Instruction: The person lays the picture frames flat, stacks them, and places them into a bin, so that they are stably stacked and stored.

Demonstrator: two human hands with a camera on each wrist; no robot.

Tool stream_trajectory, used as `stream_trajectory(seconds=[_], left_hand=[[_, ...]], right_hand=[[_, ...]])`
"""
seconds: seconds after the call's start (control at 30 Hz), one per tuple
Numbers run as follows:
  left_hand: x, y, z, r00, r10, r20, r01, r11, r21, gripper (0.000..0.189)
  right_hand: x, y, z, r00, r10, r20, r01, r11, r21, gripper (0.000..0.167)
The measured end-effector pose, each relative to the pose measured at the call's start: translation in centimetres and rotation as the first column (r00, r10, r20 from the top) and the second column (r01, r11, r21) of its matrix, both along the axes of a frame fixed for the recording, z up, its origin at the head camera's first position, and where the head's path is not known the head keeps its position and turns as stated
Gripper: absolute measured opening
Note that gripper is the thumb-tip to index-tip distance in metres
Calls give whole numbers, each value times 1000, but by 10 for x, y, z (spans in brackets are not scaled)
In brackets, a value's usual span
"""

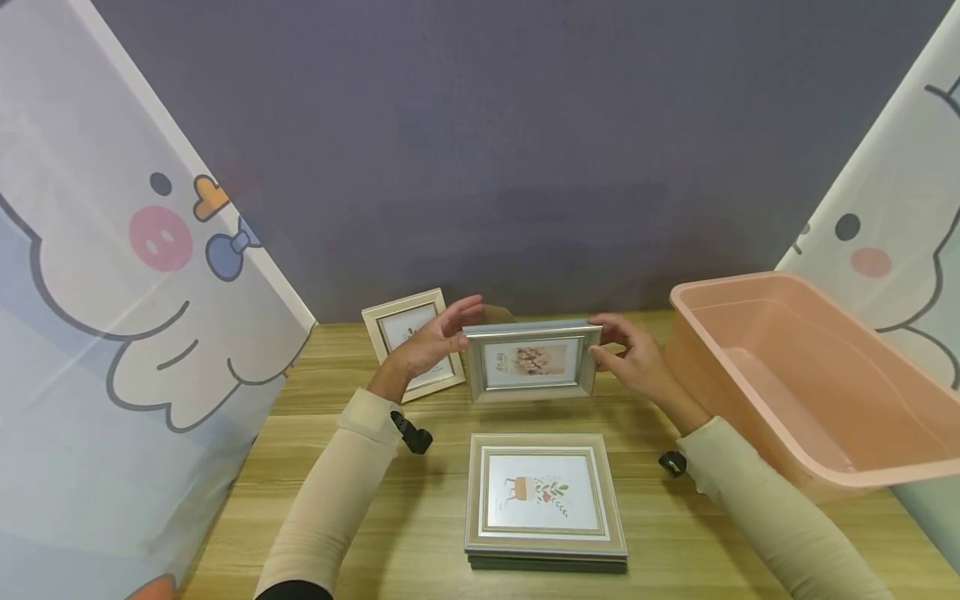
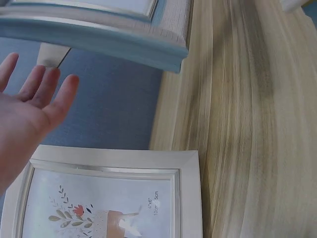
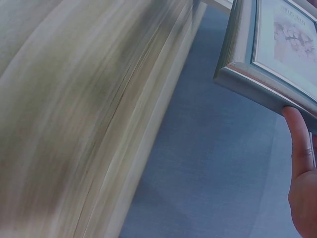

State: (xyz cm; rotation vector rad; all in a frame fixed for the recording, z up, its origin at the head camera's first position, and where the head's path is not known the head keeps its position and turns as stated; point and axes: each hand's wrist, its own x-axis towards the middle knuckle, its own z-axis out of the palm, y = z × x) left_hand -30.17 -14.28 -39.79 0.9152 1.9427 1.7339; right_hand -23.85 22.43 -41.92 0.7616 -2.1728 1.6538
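A silver-edged picture frame (image 1: 532,362) with a flower print is held up on its long side above the table. My right hand (image 1: 633,358) grips its right end between thumb and fingers. At the left end is my left hand (image 1: 435,337), its thumb by the frame's edge and its fingers stretched out behind it. In the left wrist view the fingertips are at the frame's back stand (image 2: 53,54); whether they press it I cannot tell. A cream picture frame (image 1: 431,375) stands tilted behind my left wrist. Nearer me lies a stack of picture frames (image 1: 547,546), a plant print on top.
On the right stands a pink plastic tub (image 1: 738,367), close beside my right forearm. The wooden table (image 1: 322,467) ends at a dark grey back wall (image 1: 480,167). Cartoon-printed panels (image 1: 97,350) flank both sides.
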Motion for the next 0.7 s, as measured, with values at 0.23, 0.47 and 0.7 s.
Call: stream_trajectory(seconds=[0.23,0.47,0.7], left_hand=[[10,0,7,985,170,-32,-172,983,-60,74],[19,6,12,952,296,-77,-303,948,-103,45],[24,9,10,923,351,-156,-369,922,-114,29]], right_hand=[[0,0,1,1000,-8,4,8,1000,-5,43],[0,-1,3,999,-25,20,25,1000,0,45],[1,-2,4,999,-39,2,39,999,1,47]])
